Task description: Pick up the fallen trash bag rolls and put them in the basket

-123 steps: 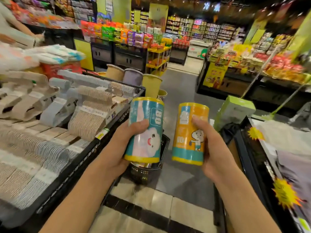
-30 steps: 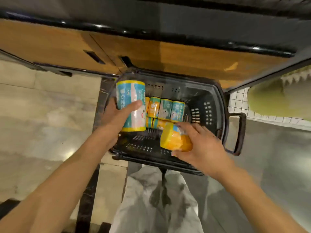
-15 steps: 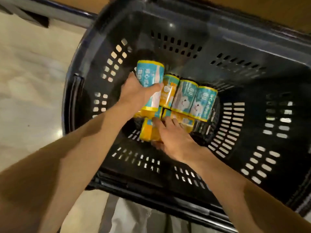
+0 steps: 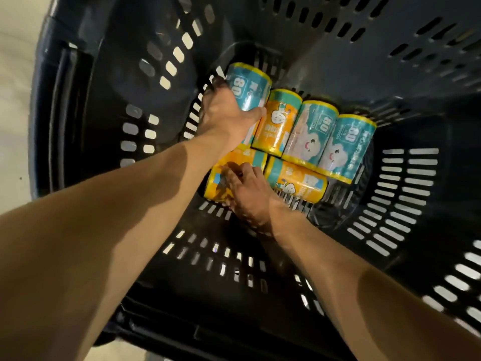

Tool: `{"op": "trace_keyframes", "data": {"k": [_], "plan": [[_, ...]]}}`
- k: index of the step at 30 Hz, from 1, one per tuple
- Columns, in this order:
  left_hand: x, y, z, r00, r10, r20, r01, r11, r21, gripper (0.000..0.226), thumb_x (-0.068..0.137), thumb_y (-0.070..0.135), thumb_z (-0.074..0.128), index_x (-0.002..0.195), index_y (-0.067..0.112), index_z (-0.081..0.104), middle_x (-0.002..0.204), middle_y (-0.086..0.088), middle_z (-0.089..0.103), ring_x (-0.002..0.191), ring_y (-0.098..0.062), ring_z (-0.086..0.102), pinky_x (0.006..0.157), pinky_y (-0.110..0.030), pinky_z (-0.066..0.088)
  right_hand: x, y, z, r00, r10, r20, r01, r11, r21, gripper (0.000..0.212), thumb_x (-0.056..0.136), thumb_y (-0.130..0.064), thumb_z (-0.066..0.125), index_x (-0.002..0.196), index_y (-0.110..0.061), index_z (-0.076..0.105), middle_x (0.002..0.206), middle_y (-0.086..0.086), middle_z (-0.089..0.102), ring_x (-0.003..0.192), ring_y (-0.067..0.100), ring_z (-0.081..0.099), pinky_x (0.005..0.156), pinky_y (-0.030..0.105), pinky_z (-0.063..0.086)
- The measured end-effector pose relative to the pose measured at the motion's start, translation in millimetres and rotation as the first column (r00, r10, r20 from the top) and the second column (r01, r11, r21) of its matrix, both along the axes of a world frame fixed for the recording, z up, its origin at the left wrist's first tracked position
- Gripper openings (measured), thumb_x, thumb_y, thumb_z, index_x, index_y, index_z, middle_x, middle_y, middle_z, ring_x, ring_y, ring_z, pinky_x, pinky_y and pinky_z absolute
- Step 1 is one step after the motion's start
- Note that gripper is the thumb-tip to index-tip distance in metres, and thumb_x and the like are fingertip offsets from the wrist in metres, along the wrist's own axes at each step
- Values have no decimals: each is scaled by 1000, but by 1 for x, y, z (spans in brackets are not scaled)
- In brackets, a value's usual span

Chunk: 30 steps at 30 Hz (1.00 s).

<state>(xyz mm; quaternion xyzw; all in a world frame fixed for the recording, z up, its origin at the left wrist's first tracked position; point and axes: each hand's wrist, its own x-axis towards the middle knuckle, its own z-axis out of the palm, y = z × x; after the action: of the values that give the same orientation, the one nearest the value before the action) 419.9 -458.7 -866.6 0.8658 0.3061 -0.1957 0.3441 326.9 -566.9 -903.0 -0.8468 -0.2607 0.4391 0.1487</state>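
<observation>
The teal roll (image 4: 247, 89) in the left hand (image 4: 223, 113) sits at the far left end of a row on the basket floor, long axis running roughly away from the camera and leaning a bit left, with the yellow-rimmed far end toward the basket's back wall. The hand's fingers wrap around its left side and the thumb lies across the front, so it's a proper grip. Right beside it, touching, are an orange roll (image 4: 277, 123) and two more teal rolls (image 4: 309, 131) (image 4: 346, 149), all pointing the same general way, side by side.

Nearer the camera, a second orange roll (image 4: 220, 175) lies on its side, long axis running crosswise to that row. The right hand (image 4: 247, 196) is on top of it, fingers curled over its near edge and gripping it. Another orange roll (image 4: 296, 181) lies just right of that, end to end with it, also crosswise.

Everything's down in the bottom of the dark slotted basket (image 4: 406, 194), with pale floor (image 4: 15, 74) showing past its left rim.
</observation>
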Motion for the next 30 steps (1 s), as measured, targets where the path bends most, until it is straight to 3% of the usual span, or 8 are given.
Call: {"op": "trace_keyframes", "data": {"k": [3, 7, 10, 14, 17, 20, 25, 30], "plan": [[0, -1, 6, 1000, -23, 8, 23, 1000, 4, 77, 75, 53, 78, 132, 15, 45, 136, -8, 44, 122, -24, 48, 85, -28, 37, 2, -7, 10, 999, -44, 1, 44, 999, 4, 67, 103, -31, 50, 160, -18, 15, 149, 15, 29, 137, 34, 28, 116, 43, 29], [-1, 1, 21, 997, -71, 19, 70, 996, 60, 92, 75, 52, 78, 144, 10, 34, 145, -13, 41, 135, -28, 40, 107, -38, 38, 7, -20, 32, 989, -147, -16, 146, 989, -30, 55, 104, -26, 52, 155, -20, 30, 151, 11, 34, 140, 33, 32, 115, 43, 32], [-9, 4, 39, 994, -110, 1, 110, 991, 73, 88, 81, 44, 75, 147, 8, 29, 149, -16, 37, 139, -31, 34, 114, -41, 32, 4, -38, 51, 994, -63, 89, 70, 995, -69, 69, 93, -22, 69, 153, -19, 35, 142, 12, 43, 132, 32, 41, 108, 43, 40], [-32, 8, 74, 982, -186, 40, 183, 981, 71, 58, 86, 26, 73, 131, 11, 41, 129, -11, 49, 116, -19, 47, 98, -31, 39, 9, -59, 93, 977, -186, 100, 191, 981, -41, 47, 99, -26, 57, 145, -21, 47, 134, 9, 51, 129, 30, 46, 106, 46, 44], [-46, 9, 111, 949, -316, 13, 315, 948, 49, 53, 89, 27, 68, 133, 14, 42, 123, -7, 51, 106, -14, 45, 93, -29, 40, 18, -72, 135, 975, -200, 102, 206, 977, -53, 42, 102, -29, 49, 144, -23, 47, 136, 7, 50, 130, 28, 46, 107, 45, 43], [-48, 5, 158, 846, -531, -45, 532, 837, 127, 51, 91, 34, 61, 136, 15, 45, 126, -8, 51, 117, -27, 51, 98, -44, 47, 33, -74, 181, 978, -161, 136, 173, 981, -85, 45, 100, -31, 49, 144, -24, 44, 138, 8, 51, 130, 30, 47, 103, 45, 45], [-44, -2, 252, 665, -733, -146, 740, 620, 260, 44, 94, 37, 53, 130, 15, 46, 122, -9, 54, 116, -30, 52, 90, -44, 47, 60, -62, 272, 987, -30, 160, 57, 984, -167, 40, 99, -33, 49, 137, -21, 50, 130, 10, 56, 125, 34, 51, 96, 44, 46], [-68, 0, 364, 728, -665, -169, 685, 719, 119, 46, 92, 40, 54, 132, 20, 45, 127, -8, 52, 119, -31, 54, 95, -44, 49, 68, -54, 387, 973, 22, 228, 44, 958, -283, 39, 93, -33, 51, 130, -21, 55, 126, 10, 60, 119, 35, 55, 95, 44, 45]]}}
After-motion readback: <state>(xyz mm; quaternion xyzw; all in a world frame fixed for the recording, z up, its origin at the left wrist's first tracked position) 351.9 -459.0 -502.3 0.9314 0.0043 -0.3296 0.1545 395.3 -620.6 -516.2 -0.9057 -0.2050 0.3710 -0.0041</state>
